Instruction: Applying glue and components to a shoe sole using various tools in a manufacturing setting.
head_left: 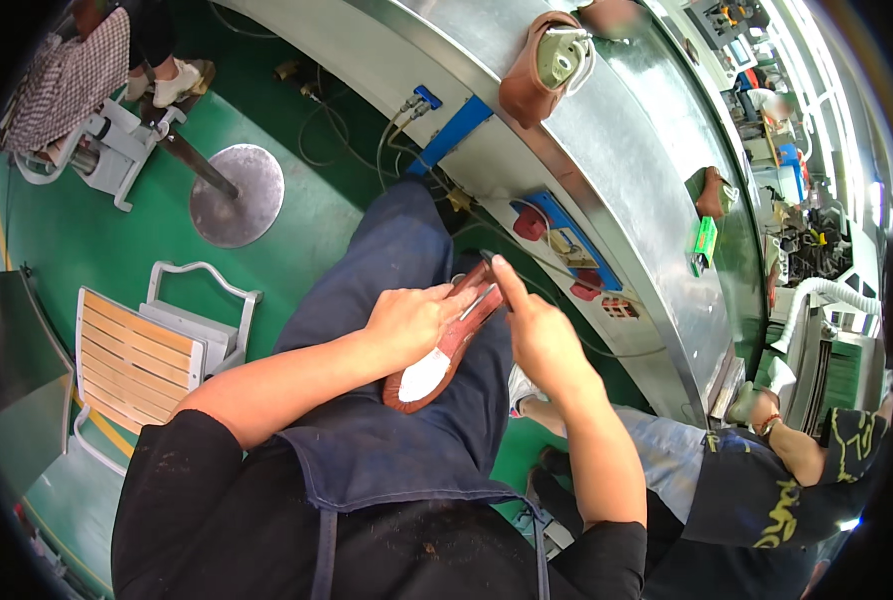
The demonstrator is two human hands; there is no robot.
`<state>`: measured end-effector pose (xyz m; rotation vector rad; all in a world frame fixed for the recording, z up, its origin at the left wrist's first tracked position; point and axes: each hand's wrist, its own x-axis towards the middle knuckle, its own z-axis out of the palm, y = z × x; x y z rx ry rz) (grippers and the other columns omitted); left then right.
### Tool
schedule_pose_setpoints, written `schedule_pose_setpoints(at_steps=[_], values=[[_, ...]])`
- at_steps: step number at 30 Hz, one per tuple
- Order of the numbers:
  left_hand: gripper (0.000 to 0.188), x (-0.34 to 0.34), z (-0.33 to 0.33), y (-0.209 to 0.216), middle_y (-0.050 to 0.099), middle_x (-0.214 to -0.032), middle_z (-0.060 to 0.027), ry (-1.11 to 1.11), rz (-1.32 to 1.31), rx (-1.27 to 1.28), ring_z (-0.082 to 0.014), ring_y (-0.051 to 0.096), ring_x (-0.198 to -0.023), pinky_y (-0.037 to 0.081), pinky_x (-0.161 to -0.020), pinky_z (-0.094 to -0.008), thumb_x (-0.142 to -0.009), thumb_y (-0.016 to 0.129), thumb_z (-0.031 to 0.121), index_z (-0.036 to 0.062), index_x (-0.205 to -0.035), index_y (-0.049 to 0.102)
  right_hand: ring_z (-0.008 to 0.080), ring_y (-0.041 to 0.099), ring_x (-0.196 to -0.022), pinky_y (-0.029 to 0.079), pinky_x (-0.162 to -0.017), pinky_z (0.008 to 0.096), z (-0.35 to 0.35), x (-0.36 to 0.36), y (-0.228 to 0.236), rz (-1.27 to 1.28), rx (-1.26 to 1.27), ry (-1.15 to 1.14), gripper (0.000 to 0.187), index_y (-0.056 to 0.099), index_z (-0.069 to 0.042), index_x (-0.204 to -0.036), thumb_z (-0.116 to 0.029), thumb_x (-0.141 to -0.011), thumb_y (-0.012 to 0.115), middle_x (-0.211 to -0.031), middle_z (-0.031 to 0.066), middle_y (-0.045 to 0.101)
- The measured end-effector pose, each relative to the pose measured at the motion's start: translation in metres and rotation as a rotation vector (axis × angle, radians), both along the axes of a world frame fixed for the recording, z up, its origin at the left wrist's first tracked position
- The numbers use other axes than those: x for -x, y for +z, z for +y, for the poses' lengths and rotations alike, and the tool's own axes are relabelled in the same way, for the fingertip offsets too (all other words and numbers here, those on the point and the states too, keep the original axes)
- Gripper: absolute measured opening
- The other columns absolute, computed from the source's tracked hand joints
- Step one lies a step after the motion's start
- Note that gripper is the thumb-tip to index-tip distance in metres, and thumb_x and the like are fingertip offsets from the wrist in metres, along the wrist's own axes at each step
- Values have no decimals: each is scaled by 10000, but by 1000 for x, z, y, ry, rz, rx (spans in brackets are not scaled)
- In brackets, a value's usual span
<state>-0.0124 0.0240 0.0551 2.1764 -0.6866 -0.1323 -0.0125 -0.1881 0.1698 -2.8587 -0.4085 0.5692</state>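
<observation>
Across my lap lies a brown shoe upper (451,345), underside up and slanting away to the right. A white patch (425,377) covers its near end, and a narrow silvery strip (478,301) runs along its reddish-brown middle. My left hand (410,322) grips the shoe upper from the left side, fingers laid over its middle. At the far end, my right hand (541,335) is closed, with its index finger stretched along the shoe's edge. A small dark piece shows by that fingertip; whether it is a tool is too small to tell.
A metal workbench (607,130) curves along the right, bearing a brown shoe (542,75), another shoe (712,193) and a green box (704,245). Cables hang below it. A slatted chair (137,355) and round metal base (237,195) stand left. A co-worker (737,480) sits close at right.
</observation>
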Motion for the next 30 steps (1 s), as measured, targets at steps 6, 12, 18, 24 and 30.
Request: schedule_pose_setpoints(at_steps=[6,12,18,24,30], values=[[502,14,5,-7,726,-1226,-134,27,-29,3,-342,753,-862,619,-704,-472,-984,621,218,211,-1486,600,443,704,-803,566,-722,530,4,15,-27,-247,-222,18,842,293,-211,-1673,54,-921,564,-918,247,675],[735,42,10,-4,631,-1398,-179,49,30,-84,-380,752,-903,622,-751,-489,-863,805,451,206,-1515,567,456,699,-794,572,-734,529,14,17,-11,-45,-190,-83,818,314,-180,-1659,33,-923,600,-916,246,675],[865,46,14,-6,590,-1448,-192,56,73,25,-391,720,-1089,620,-867,-476,-797,868,446,178,-1545,525,467,699,-793,581,-713,548,12,32,-19,9,-93,-14,810,325,-149,-1652,40,-901,564,-923,258,665],[819,45,18,-3,633,-1397,-185,295,412,287,-391,655,-1239,546,-1035,-454,-792,900,312,107,-1497,537,467,701,-796,577,-721,554,27,48,-32,-88,-318,-33,800,326,-171,-1654,46,-922,565,-940,255,666],[563,40,20,-1,712,-1209,-194,288,298,240,-387,709,-1101,570,-948,-427,-896,827,253,30,-1374,631,509,717,-947,583,-791,519,35,49,-21,-101,-573,-222,763,238,-42,-1640,-13,-986,630,-1106,326,698]])
